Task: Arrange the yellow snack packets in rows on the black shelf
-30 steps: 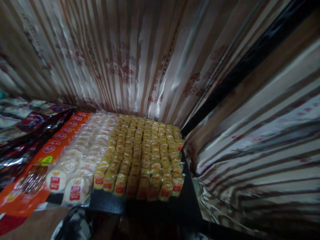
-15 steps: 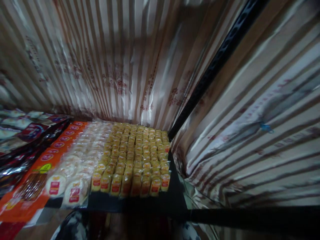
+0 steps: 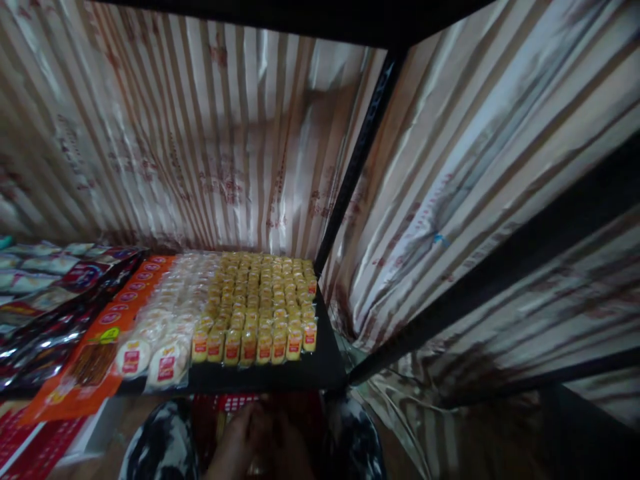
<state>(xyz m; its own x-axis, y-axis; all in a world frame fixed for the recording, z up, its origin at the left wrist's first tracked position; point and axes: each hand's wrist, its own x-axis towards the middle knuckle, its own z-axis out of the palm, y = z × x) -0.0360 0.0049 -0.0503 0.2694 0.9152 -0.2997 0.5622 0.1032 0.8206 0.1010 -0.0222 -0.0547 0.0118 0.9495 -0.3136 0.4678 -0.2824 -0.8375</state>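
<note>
My left hand (image 3: pixel 242 430) and my right hand (image 3: pixel 286 432) are close together at the bottom of the view, low between my knees and below the shelf's front edge. Both are dim, and their fingers are lost in shadow, so I cannot tell what they hold. Around them shows a red basket (image 3: pixel 235 401) with slotted sides, partly under the shelf. Above the hands, rows of small yellow wrapped cakes (image 3: pixel 257 313) stand on the black shelf (image 3: pixel 240 380). Beside these are stacked round white wrapped pastries (image 3: pixel 167 360).
An orange snack bag (image 3: pixel 107 320) and dark shiny packets (image 3: pixel 45 340) lie at the left. A black upright post (image 3: pixel 355 167) stands at the shelf's right corner. Striped plastic sheeting (image 3: pixel 240 133) hangs behind. My patterned trouser knees (image 3: pixel 160 437) flank the hands.
The view has shifted back, so the upper shelf edge and right-hand frame bars now show. My hands and the red basket are clearer below the shelf. The goods on the shelf look unchanged.
</note>
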